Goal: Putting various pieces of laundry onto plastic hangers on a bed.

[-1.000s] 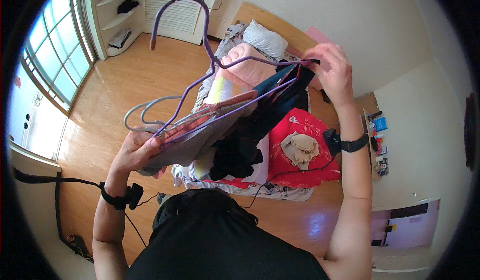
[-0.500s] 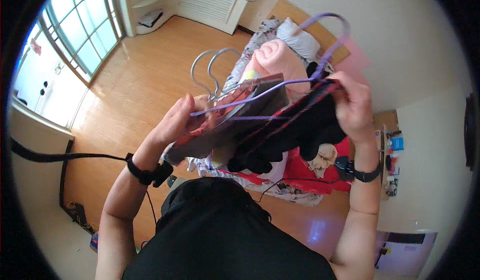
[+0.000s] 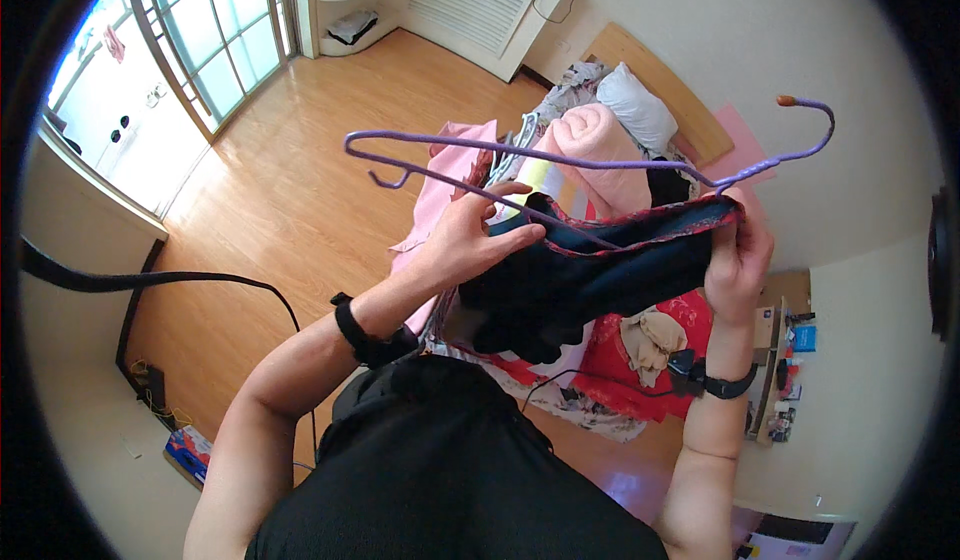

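Note:
A purple wire hanger point(image 3: 468, 142) is held up in front of me, its hook with an orange tip at the right and its free arm at the left. Hanging at its right part is a black garment point(image 3: 620, 285) with a red patterned edge. My right hand point(image 3: 738, 260) grips that edge near the hook's base. At the garment's opposite end, my left hand point(image 3: 465, 240) has thumb and fingers apart around the hanger's lower bar, close to the cloth. Whether its fingertips touch the cloth I cannot tell.
Beyond the garment is a bed with a rolled pink blanket point(image 3: 590, 145), a white pillow point(image 3: 638, 108) and a red cloth point(image 3: 610, 365). Pale wire hangers point(image 3: 520, 140) and pink cloth point(image 3: 440, 185) lie at its left. A cluttered shelf point(image 3: 765, 390) stands right; glass doors point(image 3: 210, 30) are far left.
My left hand has moved right, from the hanger's end toward the garment. The hanger's free arm now sticks out past it. Clothing and wire hangers near my left hand have dropped away toward the bed.

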### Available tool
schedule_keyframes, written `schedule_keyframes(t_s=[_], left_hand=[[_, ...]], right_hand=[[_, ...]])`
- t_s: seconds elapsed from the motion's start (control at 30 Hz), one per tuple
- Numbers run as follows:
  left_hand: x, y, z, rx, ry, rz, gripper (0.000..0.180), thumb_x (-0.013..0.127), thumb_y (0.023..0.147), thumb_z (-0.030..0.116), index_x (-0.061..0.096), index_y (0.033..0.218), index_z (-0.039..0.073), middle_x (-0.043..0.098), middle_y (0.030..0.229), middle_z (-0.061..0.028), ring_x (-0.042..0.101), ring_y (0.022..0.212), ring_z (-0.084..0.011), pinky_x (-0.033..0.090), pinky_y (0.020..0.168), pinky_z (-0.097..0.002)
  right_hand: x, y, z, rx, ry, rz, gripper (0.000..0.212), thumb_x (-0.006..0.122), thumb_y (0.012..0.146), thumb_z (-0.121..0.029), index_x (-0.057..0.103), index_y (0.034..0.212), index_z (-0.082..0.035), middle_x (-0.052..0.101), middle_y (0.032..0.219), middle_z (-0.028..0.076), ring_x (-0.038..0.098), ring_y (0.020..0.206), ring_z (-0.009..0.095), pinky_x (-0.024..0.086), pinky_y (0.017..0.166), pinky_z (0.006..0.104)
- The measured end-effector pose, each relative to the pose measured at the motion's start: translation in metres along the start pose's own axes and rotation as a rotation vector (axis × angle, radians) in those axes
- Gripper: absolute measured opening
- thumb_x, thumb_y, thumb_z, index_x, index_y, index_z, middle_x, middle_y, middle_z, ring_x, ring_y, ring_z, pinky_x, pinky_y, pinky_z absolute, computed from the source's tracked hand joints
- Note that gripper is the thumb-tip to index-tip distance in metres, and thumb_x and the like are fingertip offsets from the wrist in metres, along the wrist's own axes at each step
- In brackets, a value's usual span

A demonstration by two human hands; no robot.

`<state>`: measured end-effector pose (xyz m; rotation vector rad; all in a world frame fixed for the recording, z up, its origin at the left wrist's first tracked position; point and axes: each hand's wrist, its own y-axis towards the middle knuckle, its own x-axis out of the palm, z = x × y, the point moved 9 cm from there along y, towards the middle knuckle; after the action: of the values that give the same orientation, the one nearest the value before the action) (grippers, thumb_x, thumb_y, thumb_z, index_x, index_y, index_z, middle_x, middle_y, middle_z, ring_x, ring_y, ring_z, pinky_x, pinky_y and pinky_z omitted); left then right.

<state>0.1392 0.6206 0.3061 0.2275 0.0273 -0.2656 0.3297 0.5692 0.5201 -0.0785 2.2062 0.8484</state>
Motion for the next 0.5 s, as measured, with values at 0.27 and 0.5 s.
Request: schedule_keyframes(t_s=[0.27,0.5], left_hand=[[-0.003,0.0,-0.044,-0.101,-0.249,0.001,0.034,0.061,0.092,0.032,0.065,0.107,0.001,0.062,0.08,-0.0056,0.055,0.073,-0.014,0.044,0.066,-0.029],[-0.003,0.009,-0.039,-0.192,0.062,0.029,0.057,0.07,0.073,0.059,0.068,0.103,0.012,0.064,0.094,-0.0135,0.06,0.09,-0.0242,0.047,0.08,-0.0336]], right_hand=[[-0.023,-0.011,0.022,0.072,0.098,0.207,0.018,0.049,0.098,-0.013,0.059,0.096,0.002,0.061,0.086,0.002,0.054,0.081,0.009,0.043,0.075,0.0247],[0.005,-0.015,0.022,0.084,0.181,0.004,0.019,0.05,0.097,-0.015,0.059,0.095,0.001,0.062,0.086,0.003,0.056,0.079,0.01,0.043,0.074,0.0238]])
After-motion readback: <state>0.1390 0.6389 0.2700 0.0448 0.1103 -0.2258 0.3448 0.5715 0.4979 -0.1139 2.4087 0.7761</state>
